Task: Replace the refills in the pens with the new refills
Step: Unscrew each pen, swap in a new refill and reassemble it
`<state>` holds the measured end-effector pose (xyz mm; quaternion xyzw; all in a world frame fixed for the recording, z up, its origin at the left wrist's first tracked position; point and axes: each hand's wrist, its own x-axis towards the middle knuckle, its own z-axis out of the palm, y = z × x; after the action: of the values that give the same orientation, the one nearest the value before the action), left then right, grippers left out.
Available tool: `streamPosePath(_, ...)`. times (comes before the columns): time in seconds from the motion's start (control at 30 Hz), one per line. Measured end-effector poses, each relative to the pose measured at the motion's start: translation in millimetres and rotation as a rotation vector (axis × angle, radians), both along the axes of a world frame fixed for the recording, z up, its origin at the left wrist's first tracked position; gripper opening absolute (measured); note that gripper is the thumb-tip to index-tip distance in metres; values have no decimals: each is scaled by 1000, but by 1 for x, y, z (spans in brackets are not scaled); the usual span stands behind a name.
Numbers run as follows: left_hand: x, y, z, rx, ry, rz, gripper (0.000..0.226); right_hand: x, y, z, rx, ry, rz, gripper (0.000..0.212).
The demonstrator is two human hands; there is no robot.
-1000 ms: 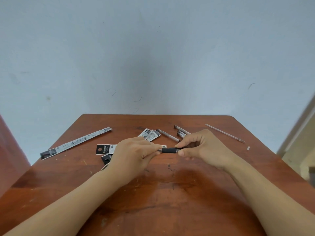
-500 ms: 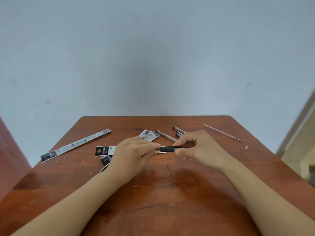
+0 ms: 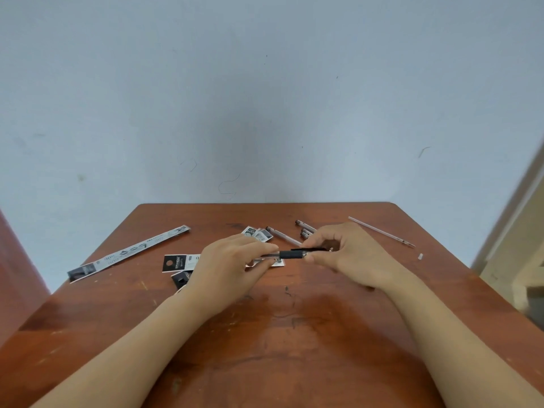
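Between the two hands: the pen [image 3: 290,255] is over the middle of the bench [image 3: 294,363], apparently lifted just off the wood.
Pen's long axis: almost level, running left to right across the person's front. The black rubber grip shows in the gap between the hands, and the clear barrel runs off under the left fingers.
Left hand [image 3: 232,265]: its fingers [image 3: 266,248] are curled and pinch the clear barrel end, with the knuckles turned up.
Right hand [image 3: 347,254]: thumb and forefinger pinch the right end of the black grip. The pen's tip is hidden behind them.
Nearer hand: neither, since each holds its own end. The joint between grip and barrel lies closer to the left fingertips.
Step in hand: probably twisting or drawing the two halves along that one axis. Whether they are parting or closing, and which refill sits inside, cannot be told.
What the move turns on: both pinches staying on the same line, since a bend at the joint could bind the thread or kink the refill.
Loose refill [image 3: 381,232]: on the bench well to the right, beyond the right hand and slanting away. A small white bit [image 3: 420,256] lies near its closer end.
Other pens [image 3: 304,228]: on the bench just behind the right hand, partly hidden.
Packets [image 3: 176,262]: beside the left hand. A long wrapper strip [image 3: 129,251] lies farther left.
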<state>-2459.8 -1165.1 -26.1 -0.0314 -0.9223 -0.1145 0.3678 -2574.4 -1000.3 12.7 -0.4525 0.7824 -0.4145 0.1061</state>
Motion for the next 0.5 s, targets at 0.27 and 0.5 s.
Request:
streamPosePath(0.27,1,0,2,92,8,7,35,-73,44,-5,-283,-173,-437,26)
streamPosePath(0.5,-1,12,-5,-28,-382,-71,37,-97,22,-40,-37,111,-795,18)
